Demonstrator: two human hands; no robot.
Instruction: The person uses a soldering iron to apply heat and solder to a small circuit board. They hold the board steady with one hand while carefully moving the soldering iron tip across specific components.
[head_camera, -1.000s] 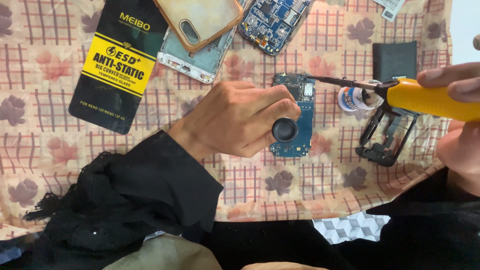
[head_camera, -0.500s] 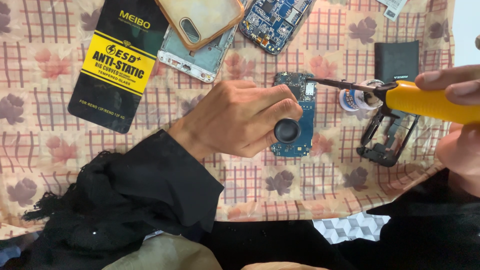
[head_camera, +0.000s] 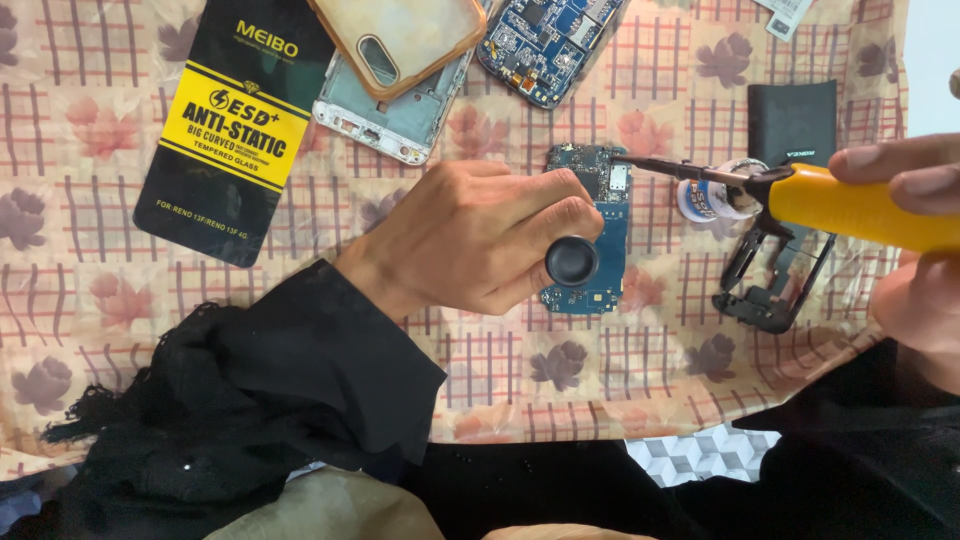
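The left hand (head_camera: 475, 240) rests on the patterned cloth (head_camera: 120, 330) with its fingers curled together, pinching a small black round-capped tool (head_camera: 572, 261) against a blue circuit board (head_camera: 598, 232) that lies flat just beside the knuckles. The right hand (head_camera: 915, 250) comes in from the right edge, its fingers closed around the yellow handle of a soldering iron (head_camera: 860, 208), whose dark tip reaches left to the upper end of the board. Just under the iron's shaft sits a small roll of solder wire (head_camera: 708, 199), and below the handle lies a black phone frame (head_camera: 775, 275). Farther up the cloth are a black-and-yellow flat package (head_camera: 235, 130), a clear phone case (head_camera: 400, 40) on a pale frame, and a second circuit board (head_camera: 550, 40).
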